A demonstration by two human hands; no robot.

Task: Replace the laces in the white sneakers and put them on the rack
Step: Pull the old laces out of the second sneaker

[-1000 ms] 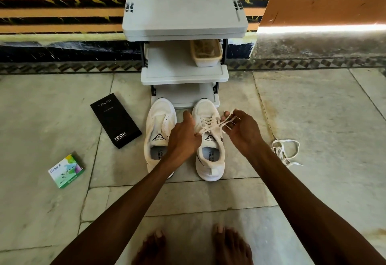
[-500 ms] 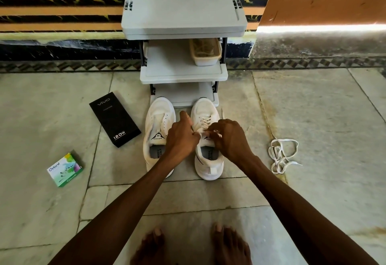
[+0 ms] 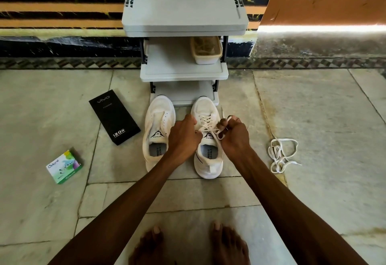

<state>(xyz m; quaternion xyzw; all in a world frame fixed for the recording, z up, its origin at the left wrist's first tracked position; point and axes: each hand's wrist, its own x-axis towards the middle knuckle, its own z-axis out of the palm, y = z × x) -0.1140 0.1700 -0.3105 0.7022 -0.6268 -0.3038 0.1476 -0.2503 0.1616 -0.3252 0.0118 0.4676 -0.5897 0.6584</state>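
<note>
Two white sneakers stand side by side on the stone floor before the grey rack (image 3: 183,74). The left sneaker (image 3: 159,122) has no lace in its eyelets. The right sneaker (image 3: 206,160) is laced with a white lace (image 3: 205,121). My left hand (image 3: 183,134) pinches one end of that lace above the tongue. My right hand (image 3: 232,134) grips the other end, which loops round its fingers and sticks up past them. A loose white lace (image 3: 279,154) lies in a tangle on the floor to the right.
A black phone box (image 3: 113,119) lies left of the sneakers and a small green box (image 3: 64,166) further left. A beige container (image 3: 205,50) sits on the rack's middle shelf. My bare feet (image 3: 188,244) are at the bottom edge. A striped wall stands behind.
My right hand went in over the right sneaker's tongue, then pulled back to the right with the lace end looped round its fingers. My left hand stayed at the lace.
</note>
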